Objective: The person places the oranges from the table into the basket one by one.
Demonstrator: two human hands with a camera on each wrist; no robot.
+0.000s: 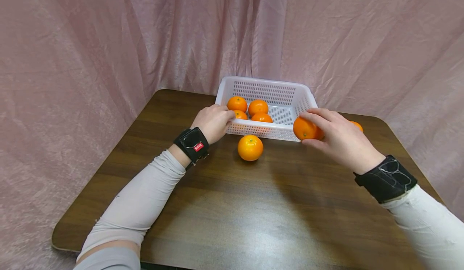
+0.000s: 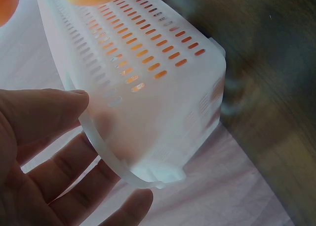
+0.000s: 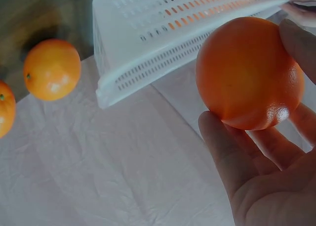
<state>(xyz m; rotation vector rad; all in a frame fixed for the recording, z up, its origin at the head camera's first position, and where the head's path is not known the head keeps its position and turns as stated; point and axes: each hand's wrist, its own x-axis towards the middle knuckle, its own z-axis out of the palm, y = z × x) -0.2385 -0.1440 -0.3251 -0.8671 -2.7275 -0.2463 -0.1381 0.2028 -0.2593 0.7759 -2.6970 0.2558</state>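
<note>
My left hand (image 1: 214, 121) grips the left end of a white plastic basket (image 1: 282, 134); in the left wrist view the thumb (image 2: 59, 110) lies on one side of the rim and the fingers on the other. My right hand (image 1: 340, 137) holds an orange (image 1: 305, 128) between thumb and fingers, by the basket's right front corner. The right wrist view shows this held orange (image 3: 249, 72) close up. Inside the basket, several oranges (image 1: 258, 107) sit toward the left. One more orange (image 1: 250, 147) rests on the table just in front of it.
To the right of the basket lie further oranges, one (image 1: 357, 125) partly hidden behind my right hand in the head view; the right wrist view shows two, one (image 3: 52, 69) whole. The brown wooden table (image 1: 217, 205) has rounded corners. A pink curtain (image 1: 195, 32) hangs behind.
</note>
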